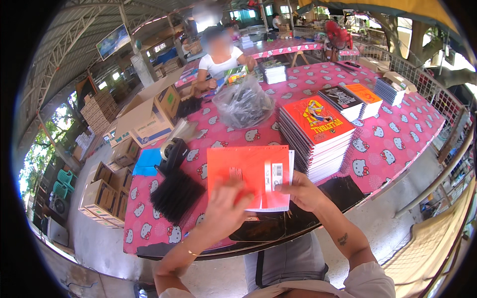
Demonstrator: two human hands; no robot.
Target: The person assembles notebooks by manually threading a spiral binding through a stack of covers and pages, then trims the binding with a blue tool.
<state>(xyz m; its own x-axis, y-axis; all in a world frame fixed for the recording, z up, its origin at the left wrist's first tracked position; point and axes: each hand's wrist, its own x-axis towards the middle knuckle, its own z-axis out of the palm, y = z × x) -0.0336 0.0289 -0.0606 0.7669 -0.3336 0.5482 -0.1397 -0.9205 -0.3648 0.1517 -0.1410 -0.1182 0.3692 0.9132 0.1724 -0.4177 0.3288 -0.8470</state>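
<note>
A red-covered notebook (246, 171) with a white label and barcode is held up over the near table edge, white pages showing along its right and lower sides. My right hand (304, 192) is closed on its lower right edge, thumb on the cover. Over the lower left of the cover is my left hand (226, 206), its fingers smeared by motion; whether it touches the cover I cannot tell. Beside it lies a bundle of black spiral coils (176, 196). A tall stack of spiral notebooks (318, 121) stands just beyond my right hand.
A black tape dispenser (174, 154) and blue sheets (146, 163) lie left on the pink patterned table (360, 144). A clear plastic bag (243, 105) of dark items sits ahead. More notebook stacks (343, 102) stand right. Cardboard boxes (149, 116) flank the left. A person (221, 62) sits opposite.
</note>
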